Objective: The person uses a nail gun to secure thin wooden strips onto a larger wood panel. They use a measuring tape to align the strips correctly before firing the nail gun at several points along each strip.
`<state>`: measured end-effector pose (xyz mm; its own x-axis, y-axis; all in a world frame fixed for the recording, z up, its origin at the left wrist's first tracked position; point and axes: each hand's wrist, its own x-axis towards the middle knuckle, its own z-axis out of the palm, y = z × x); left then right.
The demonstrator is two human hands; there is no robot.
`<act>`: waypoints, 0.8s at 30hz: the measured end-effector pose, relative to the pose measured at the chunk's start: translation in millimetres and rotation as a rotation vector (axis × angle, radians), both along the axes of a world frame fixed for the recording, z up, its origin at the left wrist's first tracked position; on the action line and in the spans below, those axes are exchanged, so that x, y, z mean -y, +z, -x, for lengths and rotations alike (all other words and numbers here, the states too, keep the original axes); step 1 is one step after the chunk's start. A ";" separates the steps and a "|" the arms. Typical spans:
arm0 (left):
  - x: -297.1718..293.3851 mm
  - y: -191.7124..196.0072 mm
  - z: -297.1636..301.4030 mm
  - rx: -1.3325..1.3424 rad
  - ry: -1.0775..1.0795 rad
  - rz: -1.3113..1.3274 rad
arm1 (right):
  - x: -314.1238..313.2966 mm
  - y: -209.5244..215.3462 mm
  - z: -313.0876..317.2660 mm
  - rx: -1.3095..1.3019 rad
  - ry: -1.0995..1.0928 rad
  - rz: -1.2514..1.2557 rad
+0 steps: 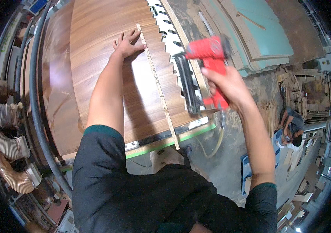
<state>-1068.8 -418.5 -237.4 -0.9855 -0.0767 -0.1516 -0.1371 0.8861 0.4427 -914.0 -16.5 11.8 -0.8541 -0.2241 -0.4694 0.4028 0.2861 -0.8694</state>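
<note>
My right hand grips a red and black nail gun by its handle, held above the right edge of a brown wood-grain panel. The tool is slightly blurred. On the panel my left hand lies with its fingers spread. Its thumb and a fingertip touch the far part of a long, narrow light wood strip. That strip runs lengthwise over the panel, and its near end sticks out past the front edge. Dark marks show along it.
A toothed white metal rail borders the panel's right side. Pale green boards are stacked at the upper right. A yellowish air hose hangs below the tool. Ribbed ducts and a grey pipe stand left. Another person is low at the right.
</note>
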 end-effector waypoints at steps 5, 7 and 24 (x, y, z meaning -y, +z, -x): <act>-2.4 0.4 -5.0 -0.005 -0.006 -0.007 | 73.8 -21.5 114.9 0.014 0.089 -0.086; -4.5 6.1 -5.4 -0.014 -0.016 -0.016 | 98.5 -42.0 156.2 -0.029 0.088 -0.170; -0.7 6.9 -17.6 -0.064 0.011 -0.027 | 206.9 -138.7 263.0 -0.285 0.333 -0.680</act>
